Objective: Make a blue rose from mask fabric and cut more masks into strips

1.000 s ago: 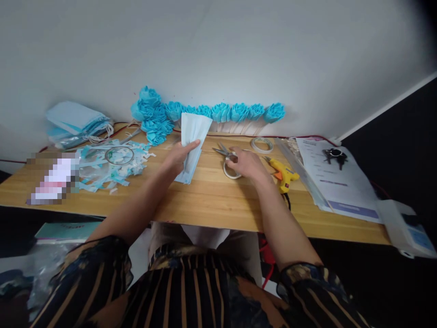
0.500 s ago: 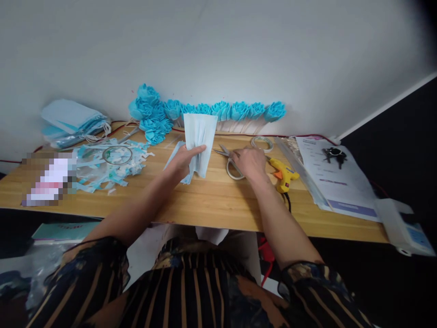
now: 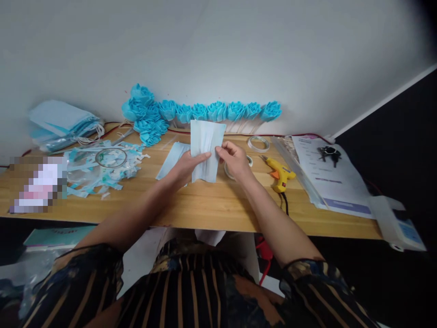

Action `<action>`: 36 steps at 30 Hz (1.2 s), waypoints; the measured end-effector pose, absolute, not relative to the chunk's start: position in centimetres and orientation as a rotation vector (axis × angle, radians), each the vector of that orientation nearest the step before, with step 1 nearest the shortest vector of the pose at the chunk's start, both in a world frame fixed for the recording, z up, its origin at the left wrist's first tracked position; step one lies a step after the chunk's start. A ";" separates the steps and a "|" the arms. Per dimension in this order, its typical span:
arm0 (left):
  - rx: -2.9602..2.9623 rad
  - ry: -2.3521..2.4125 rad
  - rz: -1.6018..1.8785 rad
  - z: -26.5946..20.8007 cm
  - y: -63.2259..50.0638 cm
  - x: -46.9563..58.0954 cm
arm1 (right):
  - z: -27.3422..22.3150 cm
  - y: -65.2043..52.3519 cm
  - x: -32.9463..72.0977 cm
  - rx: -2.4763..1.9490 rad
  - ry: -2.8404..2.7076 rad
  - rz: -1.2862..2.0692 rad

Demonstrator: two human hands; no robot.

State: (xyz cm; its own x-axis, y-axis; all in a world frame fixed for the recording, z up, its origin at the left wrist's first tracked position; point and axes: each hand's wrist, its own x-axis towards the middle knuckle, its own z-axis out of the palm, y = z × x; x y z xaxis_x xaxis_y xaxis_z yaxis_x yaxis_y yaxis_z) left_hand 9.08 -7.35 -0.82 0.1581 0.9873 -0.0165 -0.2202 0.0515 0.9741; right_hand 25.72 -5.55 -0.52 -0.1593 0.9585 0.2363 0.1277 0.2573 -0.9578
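Observation:
My left hand grips a pale blue pleated face mask, upright over the table, with the thumb lying across its front. At the mask's right edge, my right hand pinches the sheet between thumb and fingers. Behind and left of my left hand lie more flat blue mask pieces. Scissors rest beneath my right hand; only parts of their handle loops show, and the blades are hidden. A yellow glue gun lies just right of my right hand.
Blue fabric flowers line the wall. At left are stacked masks, cut scraps and a blurred phone-like object. A tape roll, printed papers, keys and a white dispenser are at right.
My right hand has left the scissors and moved left onto the mask's right edge. My left hand still holds the mask, now slightly further right in view.

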 end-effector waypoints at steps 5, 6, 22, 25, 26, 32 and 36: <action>1.366 1.108 1.648 -0.1 -6.0 7.2 | -0.3 -5.7 25.8 -1.152 -1.593 0.950; 1.434 1.148 1.715 0.1 -5.9 6.8 | -0.3 -5.8 25.7 -1.167 -1.620 0.915; 1.949 1.261 1.472 0.3 -6.1 6.7 | -0.6 -6.1 25.8 -1.120 -1.831 0.652; 1.978 1.262 1.451 -0.1 -5.9 6.6 | -0.8 -5.8 25.8 -1.078 -1.812 0.637; 1.984 1.256 1.446 -0.1 -5.8 6.5 | -0.9 -5.8 25.7 -1.065 -1.800 0.635; 1.901 1.283 1.367 -0.4 -5.9 6.6 | -0.7 -5.7 25.7 -1.094 -1.743 0.647; 1.833 1.287 1.314 -0.4 -6.0 6.7 | -0.6 -5.9 25.7 -1.081 -1.773 0.640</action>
State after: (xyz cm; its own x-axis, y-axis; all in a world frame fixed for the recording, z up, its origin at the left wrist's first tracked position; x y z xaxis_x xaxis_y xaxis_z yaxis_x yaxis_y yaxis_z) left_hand 6.68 -5.99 -0.37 0.0692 0.9115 0.4054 0.3866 -0.3991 0.8314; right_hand 25.74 -5.88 -0.56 -0.1790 0.8784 0.4431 0.3929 0.4768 -0.7863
